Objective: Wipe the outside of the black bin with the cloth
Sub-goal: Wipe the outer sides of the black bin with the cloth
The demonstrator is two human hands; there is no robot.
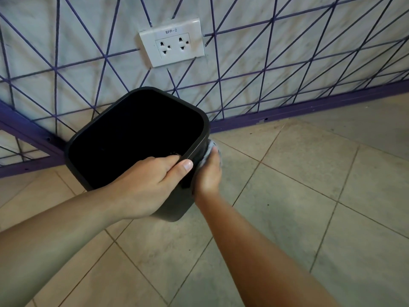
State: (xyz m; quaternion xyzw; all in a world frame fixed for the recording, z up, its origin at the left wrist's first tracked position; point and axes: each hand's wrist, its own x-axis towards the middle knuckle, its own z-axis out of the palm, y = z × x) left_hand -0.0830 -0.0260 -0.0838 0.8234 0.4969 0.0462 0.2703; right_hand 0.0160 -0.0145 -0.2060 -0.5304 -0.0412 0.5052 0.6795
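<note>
Wall socket (pixel 172 42) – label "8PP-2"

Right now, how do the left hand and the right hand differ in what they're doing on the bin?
The left hand grips the bin at its near rim, fingers inside and thumb outside; the right hand presses the grey cloth against the outer side wall. The left hand is bare on the plastic; the right hand has cloth between it and the wall. Both touch the same corner.
</note>
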